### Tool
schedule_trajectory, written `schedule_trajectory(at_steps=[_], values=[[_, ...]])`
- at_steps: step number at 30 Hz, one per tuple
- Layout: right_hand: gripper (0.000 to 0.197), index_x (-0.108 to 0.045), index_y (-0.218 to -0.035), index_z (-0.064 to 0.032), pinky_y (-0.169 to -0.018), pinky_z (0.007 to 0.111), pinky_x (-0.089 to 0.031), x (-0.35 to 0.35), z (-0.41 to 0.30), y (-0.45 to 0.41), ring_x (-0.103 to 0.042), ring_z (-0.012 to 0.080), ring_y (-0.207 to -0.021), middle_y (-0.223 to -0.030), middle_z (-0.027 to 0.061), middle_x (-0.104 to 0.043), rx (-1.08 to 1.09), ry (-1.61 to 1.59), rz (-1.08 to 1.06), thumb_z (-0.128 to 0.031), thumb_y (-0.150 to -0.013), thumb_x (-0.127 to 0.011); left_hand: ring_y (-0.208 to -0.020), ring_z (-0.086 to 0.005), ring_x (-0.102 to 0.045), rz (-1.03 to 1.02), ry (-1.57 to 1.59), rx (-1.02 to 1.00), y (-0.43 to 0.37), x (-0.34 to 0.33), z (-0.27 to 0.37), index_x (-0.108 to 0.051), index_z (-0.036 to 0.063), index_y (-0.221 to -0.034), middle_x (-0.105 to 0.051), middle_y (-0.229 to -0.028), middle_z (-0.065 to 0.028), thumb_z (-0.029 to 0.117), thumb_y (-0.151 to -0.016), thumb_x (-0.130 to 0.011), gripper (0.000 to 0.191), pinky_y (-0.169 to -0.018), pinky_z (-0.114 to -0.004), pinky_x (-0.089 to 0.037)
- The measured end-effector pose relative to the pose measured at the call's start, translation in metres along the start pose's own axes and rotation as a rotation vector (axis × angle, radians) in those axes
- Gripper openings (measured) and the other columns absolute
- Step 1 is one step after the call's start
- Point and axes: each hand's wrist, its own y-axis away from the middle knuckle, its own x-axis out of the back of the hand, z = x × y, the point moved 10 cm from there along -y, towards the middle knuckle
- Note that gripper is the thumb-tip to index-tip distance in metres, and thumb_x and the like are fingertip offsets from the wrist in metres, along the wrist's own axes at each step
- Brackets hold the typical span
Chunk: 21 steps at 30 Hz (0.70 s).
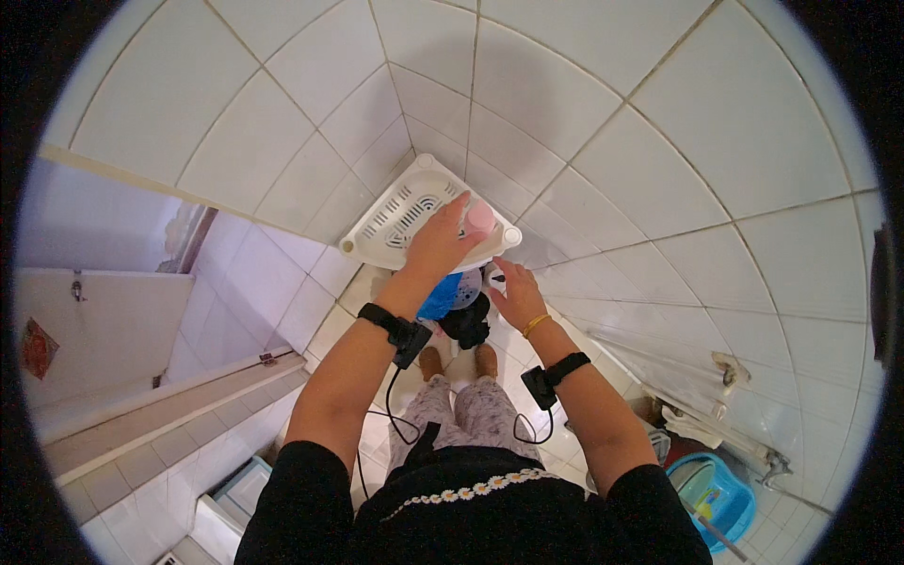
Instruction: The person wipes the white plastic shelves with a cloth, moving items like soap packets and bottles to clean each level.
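A white plastic corner shelf (385, 236) with slotted holes stands in the corner between the tiled walls. On its top tier, towards the right end, is a pink round-topped container (480, 216). My left hand (439, 240) reaches over the tier, its fingers and thumb around the container's left side. Below the shelf's right front edge, my right hand (519, 293) holds nothing and has its fingers apart. Close to those fingertips is a white object (496, 278) with a dark mark, partly hidden. A blue plastic bag (439, 296) and a black bag-like bundle (466, 323) show under the shelf.
White tiled wall (664, 212) rises close on the right. A ledge (176, 413) and a door (92, 332) are on the left. At the lower right, a blue basin (738, 505) sits near a metal tap (777, 464). Cables hang from both wrist-worn devices.
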Motion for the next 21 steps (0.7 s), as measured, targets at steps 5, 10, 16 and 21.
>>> schedule_trajectory(at_steps=[5,10,16,21], values=[[0.078,-0.058,-0.176,-0.0106,-0.127,0.063,-0.053,0.008,0.016,-0.003,-0.067,0.0526,-0.145,-0.155,0.0272,-0.072,0.062,-0.048,0.012,-0.018,-0.104,-0.088,-0.143,-0.0466,-0.075,-0.013,-0.084,0.09,-0.005,-0.02,0.029,-0.053,0.0093,-0.182,-0.071,-0.162,-0.026,0.042,-0.106,-0.093,0.092,-0.119,-0.054,-0.064],[0.078,-0.058,-0.175,-0.0074,-0.126,0.063,-0.053,0.012,0.013,0.005,-0.067,0.0531,-0.143,-0.153,0.0285,-0.073,0.148,-0.086,0.031,-0.015,-0.103,-0.088,-0.133,-0.0481,-0.077,0.06,-0.092,0.082,-0.01,-0.028,0.014,-0.063,0.0081,-0.171,-0.074,-0.149,-0.0246,0.036,-0.106,-0.091,0.076,-0.112,-0.056,-0.065],[0.076,-0.058,-0.174,-0.0062,-0.129,0.06,-0.053,0.019,0.031,0.028,-0.066,0.0532,-0.148,-0.157,0.0303,-0.071,0.152,-0.104,0.02,-0.011,-0.104,-0.087,-0.114,-0.0462,-0.083,0.232,-0.008,0.011,0.013,0.008,0.049,-0.071,0.0082,-0.16,-0.074,-0.139,-0.0245,0.026,-0.104,-0.09,0.062,-0.097,-0.053,-0.07],[0.077,-0.058,-0.175,-0.0066,-0.13,0.062,-0.051,0.008,0.011,0.021,-0.064,0.0536,-0.148,-0.16,0.0293,-0.07,0.228,-0.111,0.03,-0.01,-0.104,-0.087,-0.112,-0.0361,-0.08,0.344,0.033,0.054,0.086,0.088,0.063,-0.074,0.0069,-0.162,-0.074,-0.136,-0.0194,0.016,-0.101,-0.095,0.066,-0.092,-0.042,-0.071]])
